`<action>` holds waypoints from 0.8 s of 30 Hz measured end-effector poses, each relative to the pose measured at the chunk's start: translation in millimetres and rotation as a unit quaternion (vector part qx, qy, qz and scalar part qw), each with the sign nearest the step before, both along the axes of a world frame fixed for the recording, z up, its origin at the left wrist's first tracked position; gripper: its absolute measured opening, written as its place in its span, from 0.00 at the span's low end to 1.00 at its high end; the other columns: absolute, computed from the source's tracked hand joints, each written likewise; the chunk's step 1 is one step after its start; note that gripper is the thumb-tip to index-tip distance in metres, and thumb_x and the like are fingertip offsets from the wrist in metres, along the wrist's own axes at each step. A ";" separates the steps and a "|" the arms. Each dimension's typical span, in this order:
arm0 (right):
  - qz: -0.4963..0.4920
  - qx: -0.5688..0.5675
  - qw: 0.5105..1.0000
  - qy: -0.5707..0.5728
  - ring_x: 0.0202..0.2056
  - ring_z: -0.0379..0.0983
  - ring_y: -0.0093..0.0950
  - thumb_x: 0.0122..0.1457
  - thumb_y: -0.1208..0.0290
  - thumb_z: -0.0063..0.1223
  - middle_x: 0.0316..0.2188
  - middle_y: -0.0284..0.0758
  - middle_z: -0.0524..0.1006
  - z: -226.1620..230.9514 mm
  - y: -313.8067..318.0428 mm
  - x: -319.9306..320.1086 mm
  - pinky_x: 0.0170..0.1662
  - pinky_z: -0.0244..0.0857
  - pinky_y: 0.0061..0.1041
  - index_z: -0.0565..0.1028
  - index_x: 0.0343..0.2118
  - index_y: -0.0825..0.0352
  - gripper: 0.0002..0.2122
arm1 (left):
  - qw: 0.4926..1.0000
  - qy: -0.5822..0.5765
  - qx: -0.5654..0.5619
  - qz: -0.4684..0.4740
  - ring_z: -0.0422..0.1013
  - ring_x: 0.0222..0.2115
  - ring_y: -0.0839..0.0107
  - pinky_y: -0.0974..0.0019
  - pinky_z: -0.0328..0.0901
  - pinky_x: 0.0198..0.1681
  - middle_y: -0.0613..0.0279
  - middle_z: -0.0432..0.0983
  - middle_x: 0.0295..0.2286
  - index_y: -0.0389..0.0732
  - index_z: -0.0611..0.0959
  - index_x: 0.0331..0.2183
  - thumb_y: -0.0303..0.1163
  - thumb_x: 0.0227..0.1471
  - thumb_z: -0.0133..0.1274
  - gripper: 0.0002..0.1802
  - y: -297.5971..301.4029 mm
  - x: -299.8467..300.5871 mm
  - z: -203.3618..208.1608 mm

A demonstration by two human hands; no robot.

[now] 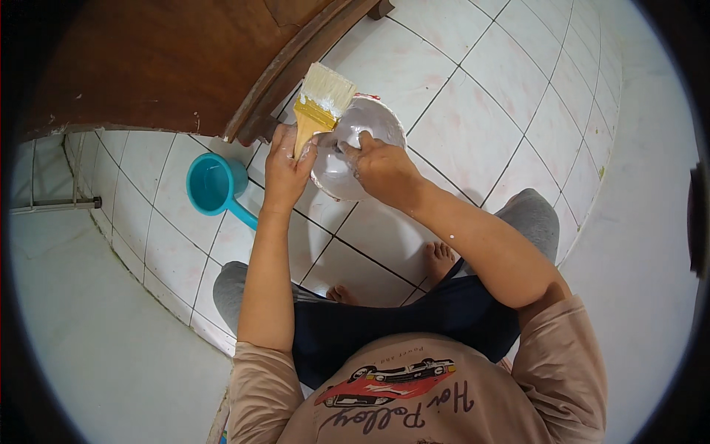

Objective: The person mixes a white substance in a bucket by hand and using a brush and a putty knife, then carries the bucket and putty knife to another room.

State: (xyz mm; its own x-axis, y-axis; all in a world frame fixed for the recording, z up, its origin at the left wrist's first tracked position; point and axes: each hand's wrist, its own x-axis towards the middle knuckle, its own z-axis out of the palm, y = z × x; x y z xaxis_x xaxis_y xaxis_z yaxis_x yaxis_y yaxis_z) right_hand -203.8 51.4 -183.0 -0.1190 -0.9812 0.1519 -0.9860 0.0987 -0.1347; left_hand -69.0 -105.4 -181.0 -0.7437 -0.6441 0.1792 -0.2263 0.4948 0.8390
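My left hand point(285, 172) is closed round the wooden handle of a wide flat paintbrush point(314, 118). Its pale bristles point up and away from me, with white paint near the yellow ferrule. Just to the right, over the mouth of a round white bucket point(384, 118), is my right hand point(382, 169). Its fingers are curled together and smeared with white, and what they hold, if anything, I cannot make out. White residue coats the inside of the bucket, which stands on the floor between and beyond my feet.
A turquoise dipper point(209, 183) with a long handle sits on the tiled floor point(473, 133), left of my left wrist. Dark brown wooden furniture point(163, 66) fills the upper left. A metal rack point(55, 205) shows at the left, and pale walls point(629, 259) rise on both sides.
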 end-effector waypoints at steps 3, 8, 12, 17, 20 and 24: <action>0.039 0.038 0.998 -0.015 0.27 0.74 0.31 0.50 0.72 0.53 0.29 0.40 0.73 -1.1 4.8 1.2 0.28 0.70 0.25 0.77 0.45 0.70 0.18 | 1.000 0.003 -0.002 -0.002 0.71 0.35 0.53 0.60 0.66 0.39 0.53 0.71 0.34 0.35 0.78 0.40 0.30 0.54 0.54 0.12 0.0 0.7 -0.6; 0.023 0.162 0.986 -0.016 0.29 0.75 0.31 0.52 0.74 0.50 0.30 0.40 0.73 19.7 6.0 0.1 0.29 0.71 0.26 0.78 0.43 0.69 0.15 | 1.000 0.007 -0.002 0.004 0.71 0.35 0.53 0.60 0.66 0.39 0.52 0.71 0.34 0.35 0.78 0.40 0.30 0.54 0.54 0.12 0.2 1.0 -0.9; -0.060 0.091 0.994 -0.011 0.29 0.75 0.34 0.55 0.75 0.47 0.30 0.42 0.72 14.8 1.4 -10.7 0.30 0.71 0.28 0.76 0.46 0.70 0.16 | 1.000 0.000 -0.010 -0.006 0.71 0.35 0.52 0.59 0.66 0.40 0.52 0.71 0.34 0.35 0.78 0.40 0.31 0.54 0.54 0.12 0.4 -1.2 -0.8; -0.079 0.116 0.990 -0.033 0.31 0.76 0.36 0.56 0.77 0.44 0.34 0.43 0.74 18.7 5.9 -9.8 0.33 0.72 0.32 0.75 0.43 0.73 0.13 | 1.000 0.006 -0.017 -0.003 0.71 0.35 0.52 0.58 0.66 0.39 0.52 0.70 0.35 0.35 0.78 0.40 0.31 0.54 0.54 0.13 -0.3 -0.1 -2.1; -0.083 0.222 0.969 -0.068 0.32 0.76 0.37 0.57 0.76 0.44 0.35 0.44 0.74 26.7 5.3 -8.4 0.34 0.72 0.33 0.74 0.45 0.74 0.14 | 1.000 -0.001 -0.016 -0.001 0.71 0.34 0.52 0.58 0.66 0.39 0.52 0.70 0.35 0.35 0.78 0.40 0.31 0.54 0.54 0.13 0.1 -1.0 -2.4; -0.095 0.159 0.979 -0.082 0.32 0.77 0.38 0.58 0.76 0.42 0.35 0.45 0.74 30.5 1.6 -10.9 0.33 0.72 0.34 0.72 0.48 0.75 0.16 | 1.000 0.001 -0.011 -0.008 0.71 0.34 0.52 0.58 0.67 0.38 0.52 0.70 0.34 0.35 0.78 0.41 0.31 0.54 0.55 0.13 0.6 -1.8 -0.5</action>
